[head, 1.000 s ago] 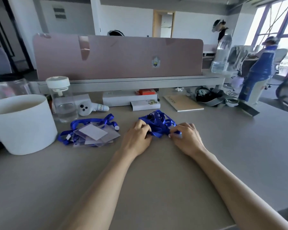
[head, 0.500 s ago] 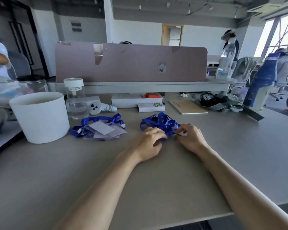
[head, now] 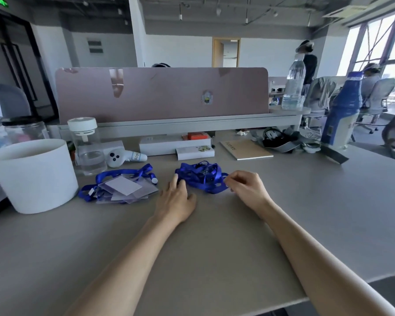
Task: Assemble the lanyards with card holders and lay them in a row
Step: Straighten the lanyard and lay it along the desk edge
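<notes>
Untangling step: the left hand (head: 176, 201), fingers straight, touches the lanyard pile (head: 201, 176) while the right hand (head: 246, 188) pinches one strap; next, draw it free for a card holder (head: 126, 190).

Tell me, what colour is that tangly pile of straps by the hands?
Blue, a deep royal blue. The lanyard pile shows best in the head view.
</notes>
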{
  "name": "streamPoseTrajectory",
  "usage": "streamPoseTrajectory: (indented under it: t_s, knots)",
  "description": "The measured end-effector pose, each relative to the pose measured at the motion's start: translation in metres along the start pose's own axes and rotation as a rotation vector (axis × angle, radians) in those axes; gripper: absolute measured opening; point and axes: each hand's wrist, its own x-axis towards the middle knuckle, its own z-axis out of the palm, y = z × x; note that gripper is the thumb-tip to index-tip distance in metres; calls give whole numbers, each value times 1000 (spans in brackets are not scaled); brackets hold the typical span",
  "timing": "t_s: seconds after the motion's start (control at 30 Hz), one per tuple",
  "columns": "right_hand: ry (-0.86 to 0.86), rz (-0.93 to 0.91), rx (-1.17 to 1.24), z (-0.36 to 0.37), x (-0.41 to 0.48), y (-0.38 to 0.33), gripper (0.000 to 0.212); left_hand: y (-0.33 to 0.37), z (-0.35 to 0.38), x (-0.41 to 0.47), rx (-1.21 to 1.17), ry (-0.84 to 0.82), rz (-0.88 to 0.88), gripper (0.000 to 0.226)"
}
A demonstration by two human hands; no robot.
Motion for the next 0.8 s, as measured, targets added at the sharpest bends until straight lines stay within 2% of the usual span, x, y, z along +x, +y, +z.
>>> streamPoseTrajectory:
  t_s: [0.13, 0.17, 0.23, 0.3, 0.37, 0.53, 0.63, 0.73, 0.8]
  knots:
    - [-33, -63, -326, 3, -1, 8, 13, -1, -2, 0, -66, 398, 160, 15]
    - [-56, -64, -377, 3, -1, 8, 15, 0, -3, 2, -127, 435, 219, 10]
    - [-96, -91, -459, 3, 0, 9, 17, 2, -1, 6, -217, 357, 347, 12]
    - [-121, -142, -507, 3, 2, 12, 12, 4, 5, 10, -222, 199, 449, 21]
    - [-137, -174, -488, 4, 0, 11, 8, 3, 9, 12, -225, 107, 485, 30]
    - [-100, -221, -60, 2, -7, -9, 14, 7, 1, 8, -397, 23, 358, 59]
    - [-143, -170, 194, -1, -10, -24, 16, 11, -9, 5, -599, -58, 246, 65]
    - [-224, -112, 324, -2, -13, -32, 19, 20, -15, 0, -844, -165, 128, 63]
    - [-241, -94, 365, -3, -14, -35, 18, 24, -12, 2, -974, -207, 158, 40]
